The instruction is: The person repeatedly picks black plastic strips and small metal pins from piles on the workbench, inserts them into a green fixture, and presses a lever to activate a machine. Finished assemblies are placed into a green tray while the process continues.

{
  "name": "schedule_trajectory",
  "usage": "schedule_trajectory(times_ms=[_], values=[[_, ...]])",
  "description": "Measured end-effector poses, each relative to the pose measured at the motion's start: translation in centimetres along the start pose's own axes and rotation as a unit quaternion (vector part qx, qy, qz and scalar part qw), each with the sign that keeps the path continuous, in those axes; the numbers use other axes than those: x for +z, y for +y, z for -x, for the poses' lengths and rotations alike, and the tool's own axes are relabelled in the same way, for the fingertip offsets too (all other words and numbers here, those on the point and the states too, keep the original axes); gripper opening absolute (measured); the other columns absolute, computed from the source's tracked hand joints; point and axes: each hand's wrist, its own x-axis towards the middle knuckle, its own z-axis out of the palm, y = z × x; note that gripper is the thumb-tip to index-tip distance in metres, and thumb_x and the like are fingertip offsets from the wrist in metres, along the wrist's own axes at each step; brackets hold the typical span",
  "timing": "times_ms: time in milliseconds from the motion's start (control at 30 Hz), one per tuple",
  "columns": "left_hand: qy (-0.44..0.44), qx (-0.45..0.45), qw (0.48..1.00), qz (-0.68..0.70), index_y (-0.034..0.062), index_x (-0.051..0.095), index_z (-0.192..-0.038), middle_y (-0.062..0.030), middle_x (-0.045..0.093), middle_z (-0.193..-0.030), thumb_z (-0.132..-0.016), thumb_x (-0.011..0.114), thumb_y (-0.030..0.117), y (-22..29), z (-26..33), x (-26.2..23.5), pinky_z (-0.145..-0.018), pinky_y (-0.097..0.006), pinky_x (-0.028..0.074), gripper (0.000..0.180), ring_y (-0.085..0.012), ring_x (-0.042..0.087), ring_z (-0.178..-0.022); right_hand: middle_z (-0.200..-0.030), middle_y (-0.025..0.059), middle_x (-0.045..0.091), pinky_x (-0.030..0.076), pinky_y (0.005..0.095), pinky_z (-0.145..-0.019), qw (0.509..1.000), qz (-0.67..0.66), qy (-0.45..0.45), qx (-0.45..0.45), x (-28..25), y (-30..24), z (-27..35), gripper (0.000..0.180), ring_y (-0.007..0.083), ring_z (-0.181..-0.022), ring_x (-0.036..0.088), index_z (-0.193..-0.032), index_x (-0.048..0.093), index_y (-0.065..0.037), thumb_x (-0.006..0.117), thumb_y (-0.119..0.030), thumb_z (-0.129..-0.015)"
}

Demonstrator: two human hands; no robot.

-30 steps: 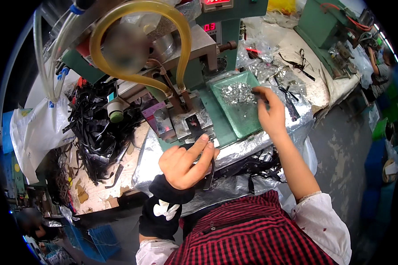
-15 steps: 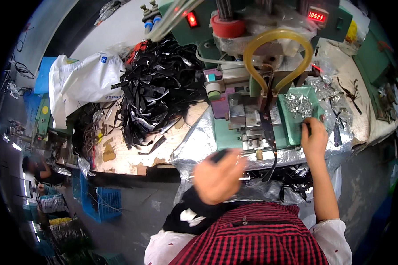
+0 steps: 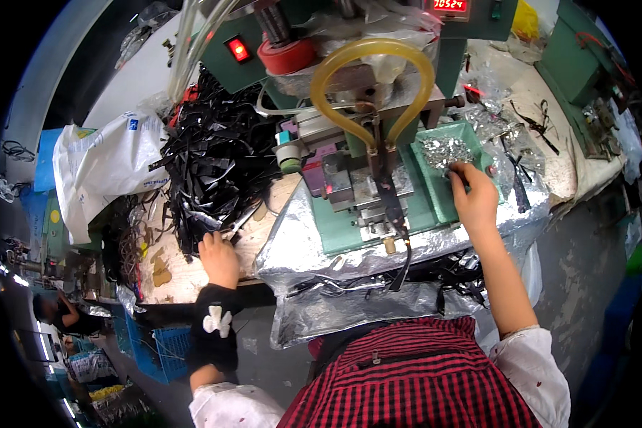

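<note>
My left hand (image 3: 219, 260), below a black wrist cover, reaches to the lower edge of a heap of black strips (image 3: 221, 153). Its fingers are slightly bent and apart, touching the heap, with no strip plainly lifted. My right hand (image 3: 476, 198) is at the green tray (image 3: 442, 205), beside a pile of small shiny metal pieces (image 3: 446, 151). Thumb and forefinger are brought together there; what they hold is too small to make out. Between my hands stands a green press machine (image 3: 328, 225), with a black strip (image 3: 390, 203) hanging down its front under a yellow tube loop (image 3: 372, 48).
A white plastic bag (image 3: 107, 160) lies left of the heap. Silver foil (image 3: 285, 250) covers the table's front, with more black strips (image 3: 435, 272) below the machine. A red-lit switch (image 3: 237, 49) is on the machine housing. A blue crate (image 3: 165, 353) stands on the floor at left.
My left hand has moved from in front of the machine left to the black heap. My right hand stays by the tray, its fingers now nearer the metal pieces. The whole view has shifted.
</note>
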Motion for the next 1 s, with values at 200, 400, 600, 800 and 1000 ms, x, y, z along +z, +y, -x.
schedule_trajectory(times_ms=[200, 400, 600, 800, 1000], values=[[0.06, -0.155, 0.913, 0.373, 0.0018, 0.064, -0.122, -0.0124, 0.067, -0.08, -0.093, 0.063, 0.005, 2.6, -0.4, -6.0, -0.063, -0.038, 0.047, 0.029, -0.0244, 0.062, -0.068, -0.093, 0.0119, 0.072, 0.052, 0.0388, -0.079, 0.997, 0.018, 0.077, -0.002, -4.8, 0.8, 4.1, 0.012, 0.0303, -0.087, 0.067, -0.097, 0.073, -0.003, 0.071, 0.001, -0.085], [0.056, -0.225, 0.575, 0.784, -0.0024, 0.057, -0.13, -0.0134, 0.072, -0.103, -0.106, 0.052, 0.012, 7.7, -4.1, -11.8, -0.08, -0.026, 0.054, 0.028, -0.0156, 0.069, -0.088, -0.094, 0.0097, 0.074, 0.052, 0.0365, -0.082, 0.974, -0.205, -0.044, -0.082, -3.8, -7.3, -0.3, 0.014, 0.027, -0.088, 0.069, -0.097, 0.073, -0.003, 0.072, -0.004, -0.084], [0.026, -0.292, 0.543, 0.787, -0.0007, 0.066, -0.096, -0.0099, 0.071, -0.074, -0.108, 0.052, 0.03, 12.0, -4.8, -11.3, -0.05, -0.023, 0.041, 0.036, -0.0129, 0.064, -0.059, -0.098, 0.0109, 0.073, 0.053, 0.0318, -0.084, 0.923, -0.385, -0.013, 0.002, 1.8, -10.8, -0.8, 0.031, 0.0201, -0.095, 0.071, -0.113, 0.062, 0.002, 0.072, 0.0, -0.084], [0.179, -0.231, 0.599, 0.745, -0.0035, 0.067, -0.106, -0.0084, 0.068, -0.083, -0.107, 0.054, 0.021, 12.3, -6.5, -18.0, -0.056, -0.022, 0.042, 0.028, -0.0096, 0.06, -0.064, -0.102, 0.0093, 0.073, 0.049, 0.0279, -0.092, 0.897, -0.435, -0.028, 0.068, 1.6, -11.7, -0.5, 0.041, 0.0134, -0.1, 0.068, -0.124, 0.056, 0.002, 0.072, -0.001, -0.087], [0.373, 0.066, 0.708, 0.596, 0.0051, 0.071, -0.1, -0.017, 0.076, -0.099, -0.074, 0.082, -0.006, 14.0, -6.3, -22.1, -0.061, -0.031, 0.053, 0.03, -0.0241, 0.068, -0.069, -0.134, 0.0174, 0.061, 0.046, 0.0334, -0.104, 0.861, -0.495, -0.093, 0.072, -1.2, -14.5, 0.2, 0.054, 0.0215, -0.119, 0.063, -0.135, 0.049, 0.004, 0.069, 0.001, -0.085]])
